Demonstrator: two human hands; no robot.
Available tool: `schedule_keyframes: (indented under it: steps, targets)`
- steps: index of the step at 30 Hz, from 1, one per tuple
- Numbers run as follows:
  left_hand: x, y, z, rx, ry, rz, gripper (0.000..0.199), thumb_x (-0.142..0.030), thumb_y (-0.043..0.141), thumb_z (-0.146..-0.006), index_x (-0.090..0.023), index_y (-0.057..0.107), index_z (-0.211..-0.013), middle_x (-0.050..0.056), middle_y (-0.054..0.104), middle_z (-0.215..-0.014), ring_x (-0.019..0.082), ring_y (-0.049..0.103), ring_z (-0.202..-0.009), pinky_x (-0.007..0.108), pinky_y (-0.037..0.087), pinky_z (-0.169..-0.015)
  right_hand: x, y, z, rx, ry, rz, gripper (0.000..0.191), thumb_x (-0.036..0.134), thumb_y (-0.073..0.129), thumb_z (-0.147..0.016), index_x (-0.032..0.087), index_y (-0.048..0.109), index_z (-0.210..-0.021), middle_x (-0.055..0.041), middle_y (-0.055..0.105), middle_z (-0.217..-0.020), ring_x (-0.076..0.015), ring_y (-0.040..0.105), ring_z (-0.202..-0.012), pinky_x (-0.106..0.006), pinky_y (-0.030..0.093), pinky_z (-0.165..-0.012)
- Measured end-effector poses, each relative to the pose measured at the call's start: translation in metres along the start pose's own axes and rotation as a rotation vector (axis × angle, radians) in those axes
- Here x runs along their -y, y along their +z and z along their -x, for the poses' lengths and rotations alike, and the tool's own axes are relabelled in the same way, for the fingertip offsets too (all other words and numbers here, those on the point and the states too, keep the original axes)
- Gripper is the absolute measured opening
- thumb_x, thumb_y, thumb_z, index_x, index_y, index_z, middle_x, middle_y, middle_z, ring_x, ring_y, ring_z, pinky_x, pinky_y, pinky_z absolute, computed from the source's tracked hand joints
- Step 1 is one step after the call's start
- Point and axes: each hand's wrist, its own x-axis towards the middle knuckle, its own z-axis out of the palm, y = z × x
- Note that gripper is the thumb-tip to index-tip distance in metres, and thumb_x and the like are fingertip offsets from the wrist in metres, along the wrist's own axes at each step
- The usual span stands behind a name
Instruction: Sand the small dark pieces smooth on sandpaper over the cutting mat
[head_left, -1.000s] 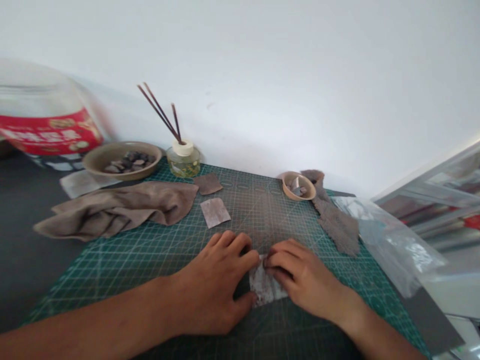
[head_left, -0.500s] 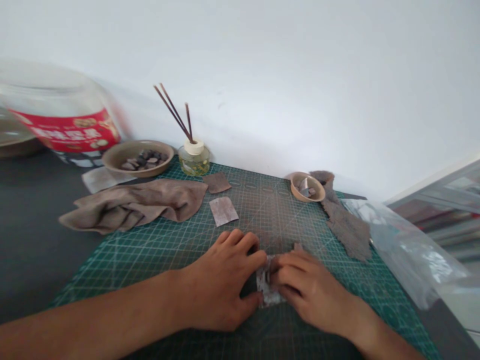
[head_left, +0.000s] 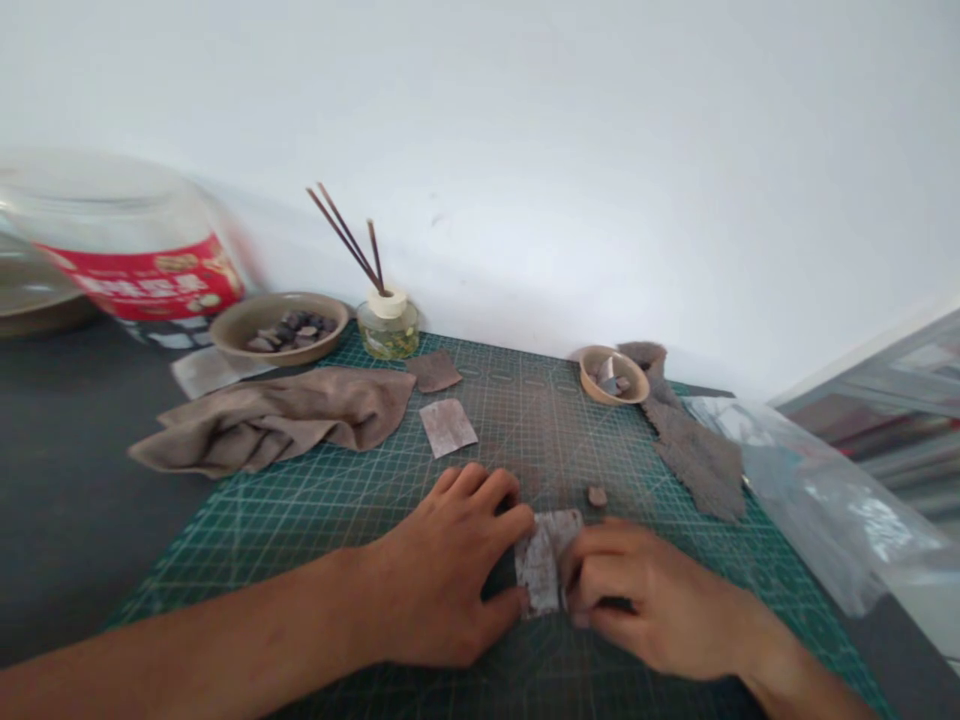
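Grey-white sheet (head_left: 536, 570): laid on the green cutting mat (head_left: 315, 530) between the hands; a crease seems to be shown near its right side.
Left hand (head_left: 465, 575): spread, unclenched; the sheet's left edge is touched by thumb and index finger, set apart.
Right hand (head_left: 645, 590): curled at the sheet's right edge; whether anything is gripped cannot be told, as the fingertips are hidden and blurred.
Good handling: the left edge is best pressed evenly, the right side worked with light, short strokes, so that buckling or tearing is avoided.
Small brown piece (head_left: 597, 496): left loose just beyond the right hand; a knock by the knuckles could be risked.
Mat surface: gridded and brown-dusted in the middle; a crumpled cloth (head_left: 285, 415) is overlapped onto its left side.
Room: the mat is backed by a white wall (head_left: 510, 150); shelving (head_left: 900, 410) is glimpsed at right.
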Motion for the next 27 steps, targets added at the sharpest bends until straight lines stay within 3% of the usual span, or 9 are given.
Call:
schedule_keyframes:
  steps: [4, 9, 15, 19, 22, 27]
  targets:
    - [0.000, -0.001, 0.001, 0.007, -0.002, -0.018, 0.034, -0.044, 0.068, -0.079, -0.027, 0.059, -0.108, 0.006, 0.051, -0.116, 0.032, 0.046, -0.109, 0.054, 0.040, -0.096, -0.004, -0.002, -0.001, -0.203, 0.094, 0.114, 0.012, 0.010, 0.065, -0.090, 0.021, 0.063, -0.085, -0.0008, 0.066, -0.096, -0.0174, 0.060, -0.091, -0.033, 0.044, -0.085]
    - [-0.003, -0.002, 0.001, 0.005, -0.010, -0.032, 0.033, -0.045, 0.067, -0.080, -0.026, 0.059, -0.105, 0.007, 0.051, -0.115, 0.031, 0.046, -0.108, 0.052, 0.040, -0.096, -0.003, -0.004, 0.006, -0.058, 0.032, 0.028, 0.015, 0.009, 0.065, -0.089, 0.021, 0.062, -0.081, 0.0027, 0.065, -0.089, -0.0138, 0.061, -0.085, -0.029, 0.044, -0.080]
    - [-0.007, 0.000, -0.002, -0.009, 0.014, -0.099, 0.036, -0.040, 0.067, -0.077, -0.024, 0.058, -0.108, 0.007, 0.052, -0.111, 0.030, 0.047, -0.105, 0.050, 0.041, -0.093, -0.010, 0.010, 0.006, -0.254, 0.064, 0.158, 0.013, 0.007, 0.063, -0.090, 0.021, 0.064, -0.091, -0.0010, 0.065, -0.099, -0.0178, 0.060, -0.095, -0.034, 0.044, -0.090]
    - [-0.007, 0.005, -0.001, -0.062, 0.023, -0.114, 0.052, -0.039, 0.066, -0.079, -0.024, 0.053, -0.126, 0.008, 0.053, -0.118, 0.031, 0.046, -0.109, 0.051, 0.038, -0.097, -0.019, 0.005, 0.013, -0.275, 0.034, 0.103, 0.008, 0.012, 0.062, -0.093, 0.019, 0.063, -0.091, -0.0014, 0.063, -0.098, -0.0155, 0.060, -0.091, -0.029, 0.046, -0.085]
    - [-0.007, 0.008, -0.001, -0.100, 0.052, -0.154, 0.049, -0.037, 0.064, -0.080, -0.022, 0.055, -0.126, 0.009, 0.054, -0.118, 0.031, 0.046, -0.109, 0.051, 0.037, -0.097, -0.019, 0.003, 0.019, -0.283, -0.013, 0.095, 0.007, 0.013, 0.060, -0.093, 0.018, 0.065, -0.091, -0.0023, 0.062, -0.099, -0.0152, 0.059, -0.090, -0.029, 0.045, -0.083]
    - [-0.007, 0.007, -0.003, -0.061, 0.144, -0.189, 0.045, -0.036, 0.059, -0.083, -0.022, 0.058, -0.126, 0.009, 0.055, -0.115, 0.029, 0.048, -0.107, 0.048, 0.038, -0.094, -0.021, 0.006, 0.020, -0.314, -0.051, 0.073, 0.007, 0.017, 0.063, -0.091, 0.019, 0.070, -0.092, -0.0030, 0.063, -0.096, -0.0160, 0.059, -0.088, -0.029, 0.046, -0.082]
